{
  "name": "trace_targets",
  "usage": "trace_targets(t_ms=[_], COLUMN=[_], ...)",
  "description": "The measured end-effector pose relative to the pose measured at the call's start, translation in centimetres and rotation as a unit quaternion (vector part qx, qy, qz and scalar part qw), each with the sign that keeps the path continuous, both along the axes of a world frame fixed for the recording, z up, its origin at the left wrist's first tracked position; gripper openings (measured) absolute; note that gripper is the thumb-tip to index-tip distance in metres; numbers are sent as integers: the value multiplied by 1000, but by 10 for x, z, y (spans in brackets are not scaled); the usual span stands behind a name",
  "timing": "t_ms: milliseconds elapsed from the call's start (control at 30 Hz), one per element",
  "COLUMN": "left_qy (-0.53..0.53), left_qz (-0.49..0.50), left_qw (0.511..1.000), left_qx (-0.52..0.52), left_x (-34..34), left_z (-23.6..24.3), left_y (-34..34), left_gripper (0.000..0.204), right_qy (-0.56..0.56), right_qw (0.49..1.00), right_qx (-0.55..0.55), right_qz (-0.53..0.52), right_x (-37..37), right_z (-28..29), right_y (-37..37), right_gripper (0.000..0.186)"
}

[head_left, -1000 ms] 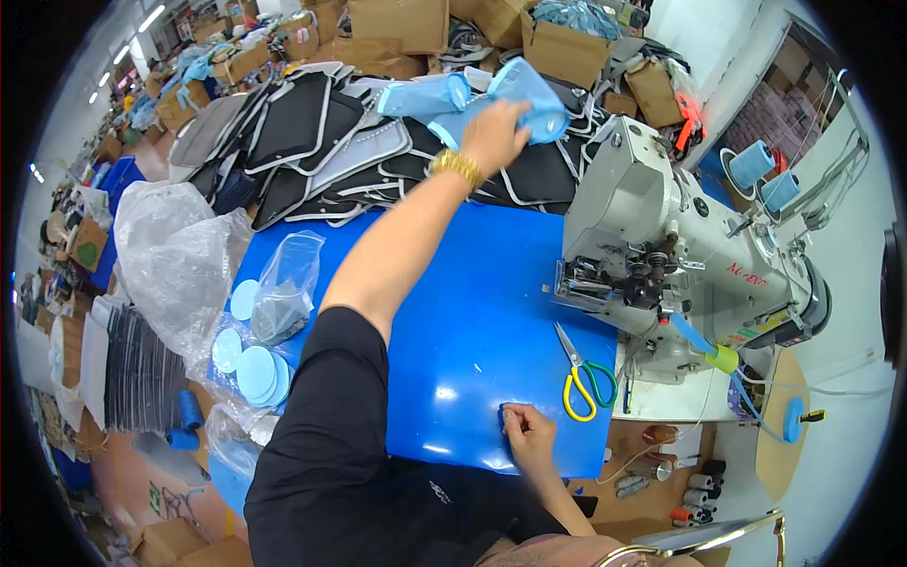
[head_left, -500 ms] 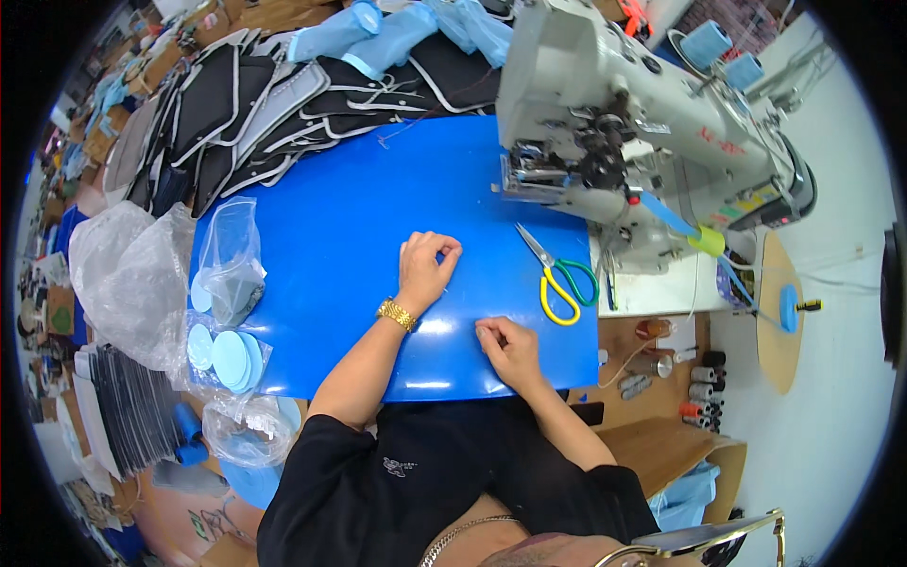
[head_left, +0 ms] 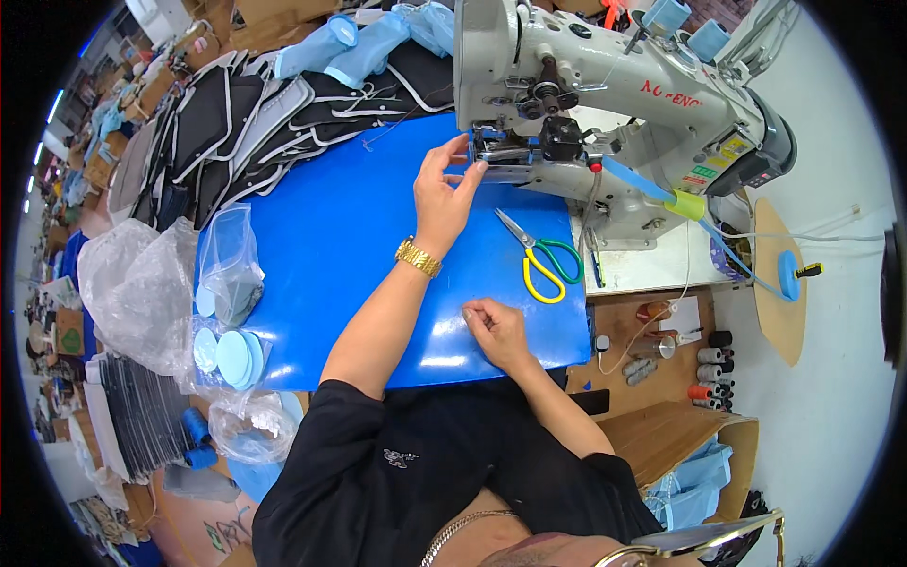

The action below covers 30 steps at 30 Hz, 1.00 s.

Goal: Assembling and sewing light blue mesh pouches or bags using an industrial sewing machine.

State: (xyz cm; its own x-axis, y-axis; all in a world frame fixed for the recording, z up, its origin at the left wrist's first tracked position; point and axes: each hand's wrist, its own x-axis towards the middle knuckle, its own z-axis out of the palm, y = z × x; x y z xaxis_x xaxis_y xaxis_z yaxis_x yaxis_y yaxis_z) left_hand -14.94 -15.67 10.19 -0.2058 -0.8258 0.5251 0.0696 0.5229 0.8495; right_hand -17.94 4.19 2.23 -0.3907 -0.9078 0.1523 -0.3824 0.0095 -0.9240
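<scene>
My left hand (head_left: 448, 198), with a gold watch on its wrist, reaches the metal attachment (head_left: 505, 145) at the white sewing machine's (head_left: 624, 76) needle end; its fingers are apart at that part's edge. My right hand (head_left: 493, 326) is curled low on the blue work surface (head_left: 321, 274); whatever its fingertips may hold cannot be made out. Between hands and machine lie scissors (head_left: 543, 260) with yellow and green handles. A blue tape (head_left: 635, 181) runs to the machine from a roll (head_left: 788, 276) at the right.
Black padded pieces (head_left: 246, 123) with grey edging and light blue mesh pieces (head_left: 364, 52) are heaped at the back. Plastic bags (head_left: 132, 293) and pale blue discs (head_left: 236, 359) lie at the left. An open box (head_left: 709, 444) of blue pieces and thread spools (head_left: 713, 369) are at lower right.
My left hand came back from the blue mesh pieces to the work surface, then moved up to the machine, its fingers spreading. My right hand stayed low near the front edge.
</scene>
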Motion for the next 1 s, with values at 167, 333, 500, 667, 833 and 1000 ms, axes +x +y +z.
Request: trace_targets(t_ms=[167,333,500,667,833,1000], left_qy=[-27,-55,115,57,-17,-40], left_qz=[10,40,-76,-47,-18,14], left_qw=[999,995,961,993,999,999], left_qx=[-32,-78,240,92,23,1], left_x=[-3,-2,-4,-1,-1,-10], left_z=[5,-6,-11,-12,-3,2], left_y=[-7,-12,-17,-9,-5,-5], left_gripper=[19,13,22,18,24,19], right_qy=[-6,1,12,-169,-27,34], right_qw=[999,999,1000,983,986,977], right_qx=[-25,-12,-13,75,-90,-123], right_qz=[19,29,11,3,-135,-172], right_x=[0,-2,-2,-15,-112,-167], right_z=[1,3,0,23,94,138], right_y=[1,0,0,-1,-17,-50], right_gripper=[8,10,11,14,32,46])
